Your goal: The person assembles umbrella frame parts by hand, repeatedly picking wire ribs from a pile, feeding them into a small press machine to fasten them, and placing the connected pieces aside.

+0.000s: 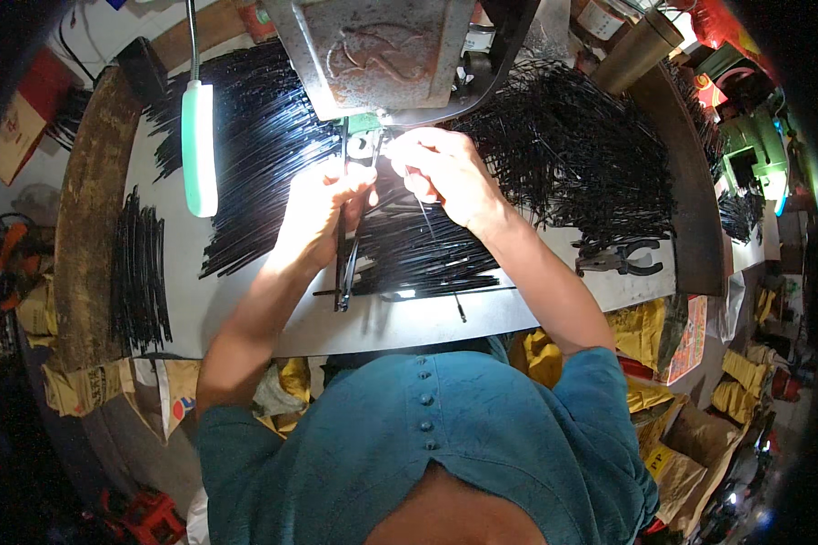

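Under the front of a worn grey metal machine [373, 54], both my hands work close together in bright light. My left hand [318, 211] is closed, thumb against fingers, round a few long black rods [344, 272] that point toward me. Beside it on the right, my right hand [454, 177] pinches a thin dark rod [427, 218] that slants down below the fingers. Its fingertips are near the machine's small lit metal part [361, 145]; whether they touch it I cannot tell. Glare washes out the fingertips. Many loose black rods [418, 250] lie beneath my hands.
Large heaps of black rods spread left [254, 163] and right [573, 136] on the white tabletop [336, 336]. A green-and-white lamp [200, 150] hangs at left. Black-handled pliers [620, 258] lie at the right edge. A metal cylinder [639, 50] stands at the back right.
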A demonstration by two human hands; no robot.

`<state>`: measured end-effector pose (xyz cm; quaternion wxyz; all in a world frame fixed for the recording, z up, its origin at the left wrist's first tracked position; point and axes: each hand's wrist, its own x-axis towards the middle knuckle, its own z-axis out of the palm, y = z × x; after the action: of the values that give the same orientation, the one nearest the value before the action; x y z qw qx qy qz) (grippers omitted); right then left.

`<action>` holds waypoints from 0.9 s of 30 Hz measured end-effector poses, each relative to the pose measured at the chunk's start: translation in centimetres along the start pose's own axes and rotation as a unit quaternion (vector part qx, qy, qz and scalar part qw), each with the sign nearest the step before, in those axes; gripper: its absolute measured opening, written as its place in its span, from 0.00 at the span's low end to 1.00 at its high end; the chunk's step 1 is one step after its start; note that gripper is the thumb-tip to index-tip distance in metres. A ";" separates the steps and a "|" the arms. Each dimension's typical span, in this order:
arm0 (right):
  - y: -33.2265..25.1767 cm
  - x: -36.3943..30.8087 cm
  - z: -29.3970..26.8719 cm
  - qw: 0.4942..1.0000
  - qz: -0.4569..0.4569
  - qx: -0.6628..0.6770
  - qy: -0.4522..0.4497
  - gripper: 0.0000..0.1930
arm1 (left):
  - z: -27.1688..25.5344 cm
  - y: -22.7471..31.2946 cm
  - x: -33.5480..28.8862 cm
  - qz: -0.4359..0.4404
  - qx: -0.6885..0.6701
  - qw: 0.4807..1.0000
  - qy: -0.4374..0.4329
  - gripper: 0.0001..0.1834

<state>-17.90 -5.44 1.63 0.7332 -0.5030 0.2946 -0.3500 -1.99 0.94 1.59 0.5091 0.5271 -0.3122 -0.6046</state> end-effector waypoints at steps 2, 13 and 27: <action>-0.1 0.1 0.4 1.000 -0.012 -0.003 0.000 0.07 | 0.4 -0.2 0.3 0.002 -0.021 1.000 0.001 0.05; 0.4 0.5 0.8 0.999 -0.028 -0.002 0.035 0.08 | 1.0 -0.3 0.9 0.019 -0.013 0.999 0.043 0.05; 0.7 0.8 1.1 0.998 -0.048 -0.024 0.019 0.09 | 0.1 -0.7 1.2 0.047 -0.013 0.999 0.016 0.03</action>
<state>-16.36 -5.33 1.27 0.6980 -0.5271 0.2919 -0.3870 -2.22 0.04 0.59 0.5490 0.5146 -0.3206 -0.5753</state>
